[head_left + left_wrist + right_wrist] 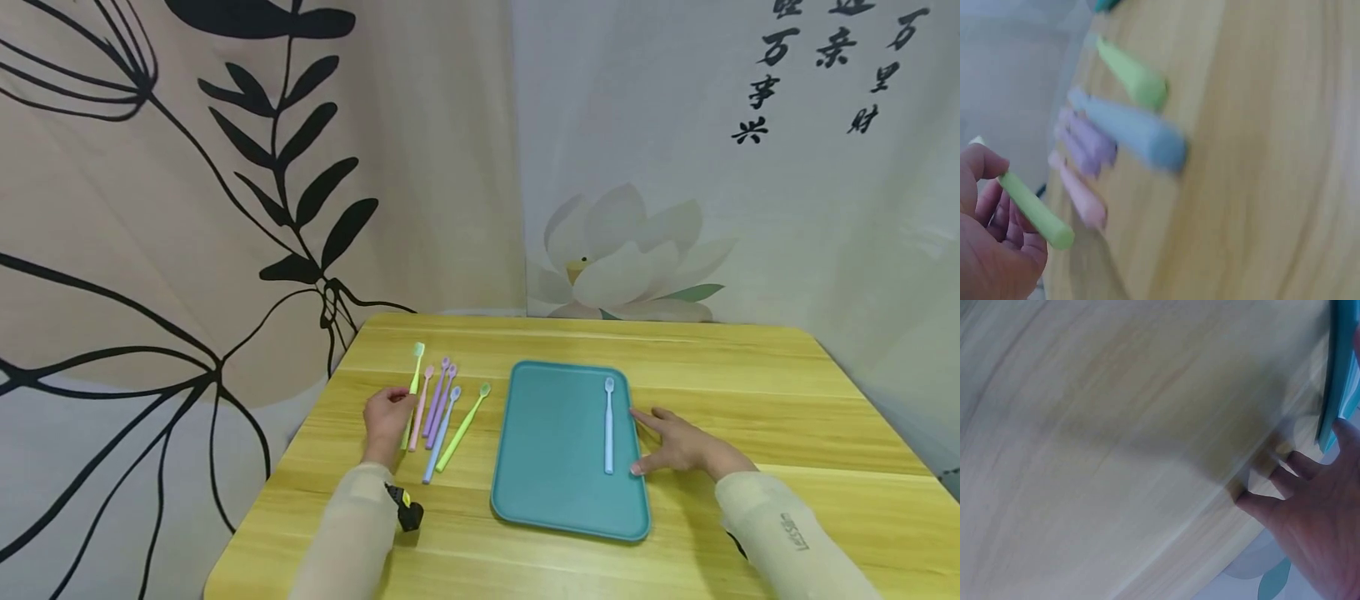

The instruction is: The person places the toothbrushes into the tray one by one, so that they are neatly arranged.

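Note:
My left hand (386,423) pinches a light green toothbrush (1036,212) between thumb and fingers, at the left of the group on the table. Beside it lie a pink toothbrush (422,410), two purple toothbrushes (437,403), a blue toothbrush (442,437) and another green toothbrush (462,429), handles toward me. Farther right, a teal tray (555,492) carries one blue toothbrush (609,427) near its right side. With fingers spread, my right hand (681,445) touches the tray's right edge. The right wrist view shows only a strip of the tray beside the hand.
Everything rests on a yellow wood-grain table (720,367). Behind it hangs a curtain (435,167) printed with dark plants, a pale flower and writing. A small black device (407,510) is strapped to the left wrist.

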The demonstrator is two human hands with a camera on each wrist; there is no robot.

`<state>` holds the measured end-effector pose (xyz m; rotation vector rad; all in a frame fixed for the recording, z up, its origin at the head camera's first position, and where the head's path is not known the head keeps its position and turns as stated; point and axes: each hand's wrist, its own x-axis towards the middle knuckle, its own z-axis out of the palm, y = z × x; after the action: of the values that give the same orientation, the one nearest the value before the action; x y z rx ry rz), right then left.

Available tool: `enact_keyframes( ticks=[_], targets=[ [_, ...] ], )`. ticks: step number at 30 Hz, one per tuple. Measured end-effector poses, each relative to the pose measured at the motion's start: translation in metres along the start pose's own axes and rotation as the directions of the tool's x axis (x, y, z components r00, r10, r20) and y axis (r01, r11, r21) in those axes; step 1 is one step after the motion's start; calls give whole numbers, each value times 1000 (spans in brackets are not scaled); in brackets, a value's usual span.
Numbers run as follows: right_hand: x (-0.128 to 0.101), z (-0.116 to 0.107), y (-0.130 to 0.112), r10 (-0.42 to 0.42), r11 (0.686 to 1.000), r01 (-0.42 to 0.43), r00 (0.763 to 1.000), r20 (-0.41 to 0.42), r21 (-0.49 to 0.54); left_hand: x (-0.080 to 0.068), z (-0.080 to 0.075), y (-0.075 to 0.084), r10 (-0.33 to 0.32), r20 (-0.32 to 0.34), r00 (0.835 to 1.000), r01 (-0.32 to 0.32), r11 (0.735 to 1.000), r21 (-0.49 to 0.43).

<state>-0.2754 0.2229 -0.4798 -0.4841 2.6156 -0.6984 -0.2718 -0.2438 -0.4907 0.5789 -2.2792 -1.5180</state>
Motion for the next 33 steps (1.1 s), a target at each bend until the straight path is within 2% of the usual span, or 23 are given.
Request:
enact_keyframes(
  ticks=[6, 12, 18, 26, 30, 33],
  targets=[
    [1, 0, -1, -3, 1000, 3, 1000, 0, -2, -10, 23, 20, -25, 29, 999, 28, 992, -120],
    [1, 0, -1, 5, 1000, -5, 1000, -2, 3, -24, 50, 38, 21, 112, 993, 2, 981, -196],
    [1, 0, -1, 9, 1000, -9, 1000, 4, 0, -45, 87, 56, 19, 169, 985, 29, 961, -277],
    [2, 0, -1, 7, 1000, -7, 1000, 5, 2, -83, 144, 74, -14, 181, 983, 83, 921, -380],
    [1, -1, -1, 10, 1000, -10, 1000, 9, 2, -104, 171, 83, -39, 149, 988, 96, 915, -393],
    [1, -1, -1, 15, 1000, -15, 1000, 13, 4, -119, 186, 85, -64, 129, 990, 109, 921, -375]
  ],
)
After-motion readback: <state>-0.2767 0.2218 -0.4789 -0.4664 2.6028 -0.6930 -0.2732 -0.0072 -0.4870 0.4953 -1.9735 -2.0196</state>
